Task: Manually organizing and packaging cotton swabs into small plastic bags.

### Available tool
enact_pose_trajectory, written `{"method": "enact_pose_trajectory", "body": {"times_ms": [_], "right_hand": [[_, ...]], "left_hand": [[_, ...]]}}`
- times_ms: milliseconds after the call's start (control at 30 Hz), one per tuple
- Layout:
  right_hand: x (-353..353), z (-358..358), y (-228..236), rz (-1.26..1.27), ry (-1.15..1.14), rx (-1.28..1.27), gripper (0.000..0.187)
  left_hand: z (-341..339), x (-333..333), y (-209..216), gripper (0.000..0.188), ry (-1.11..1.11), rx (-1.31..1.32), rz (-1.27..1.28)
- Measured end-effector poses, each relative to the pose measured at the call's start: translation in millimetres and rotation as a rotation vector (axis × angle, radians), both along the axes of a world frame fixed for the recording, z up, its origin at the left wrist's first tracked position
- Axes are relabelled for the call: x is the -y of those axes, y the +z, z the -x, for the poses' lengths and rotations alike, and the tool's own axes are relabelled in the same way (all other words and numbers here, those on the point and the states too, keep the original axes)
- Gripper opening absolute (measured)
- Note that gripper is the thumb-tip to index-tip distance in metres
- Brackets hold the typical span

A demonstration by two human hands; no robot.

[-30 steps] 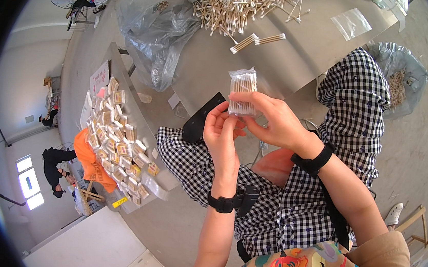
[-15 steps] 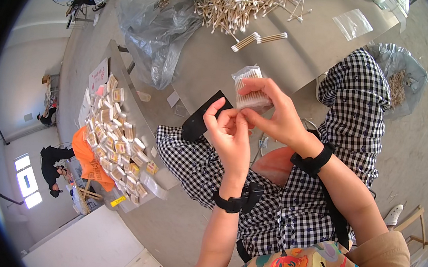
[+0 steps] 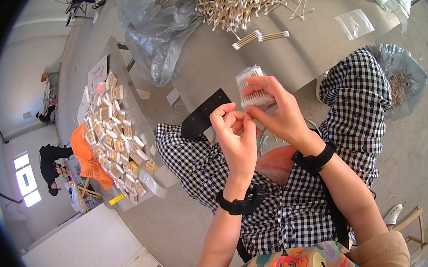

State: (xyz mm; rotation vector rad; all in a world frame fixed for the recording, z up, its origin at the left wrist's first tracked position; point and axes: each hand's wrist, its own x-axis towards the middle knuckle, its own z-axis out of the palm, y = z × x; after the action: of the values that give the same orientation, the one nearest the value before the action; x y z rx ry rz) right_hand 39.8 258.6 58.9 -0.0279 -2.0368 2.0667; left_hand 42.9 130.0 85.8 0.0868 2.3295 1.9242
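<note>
A small clear plastic bag of cotton swabs (image 3: 253,90) is held tilted above my lap, in front of the metal table's near edge. My right hand (image 3: 282,117) grips it from the right, with fingers over the face and the thumb at the near end. My left hand (image 3: 237,135) has curled fingers and a thumb pinched at the bag's near edge; what lies between those fingertips is mostly hidden. On the table (image 3: 216,56) lie two small bundles of swabs, one bundle (image 3: 246,40) beside another (image 3: 274,36). Beyond them spreads a big pile of loose swabs (image 3: 242,5).
A large clear plastic bag (image 3: 154,30) hangs over the table's left side. A flat clear bag (image 3: 355,23) lies at right. Packed swab bags (image 3: 115,139) cover a left side table beside an orange bag (image 3: 88,160). A lined waste bin (image 3: 404,82) stands right. Other people are far left.
Both hands and the swab bag have shifted slightly to the right. My left fingers have loosened and spread a little near the bag's near end; the right hand keeps its grip.
</note>
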Motion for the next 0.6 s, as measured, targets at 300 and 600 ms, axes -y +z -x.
{"method": "enact_pose_trajectory", "body": {"times_ms": [300,600], "right_hand": [[2,1,5,0.247,0.044,0.084,0.048],[-8,2,8,0.396,0.177,0.225,0.043]], "left_hand": [[9,14,21,0.034,-0.043,0.169,-0.132],[20,32,25,0.036,-0.101,0.203,-0.089]]}}
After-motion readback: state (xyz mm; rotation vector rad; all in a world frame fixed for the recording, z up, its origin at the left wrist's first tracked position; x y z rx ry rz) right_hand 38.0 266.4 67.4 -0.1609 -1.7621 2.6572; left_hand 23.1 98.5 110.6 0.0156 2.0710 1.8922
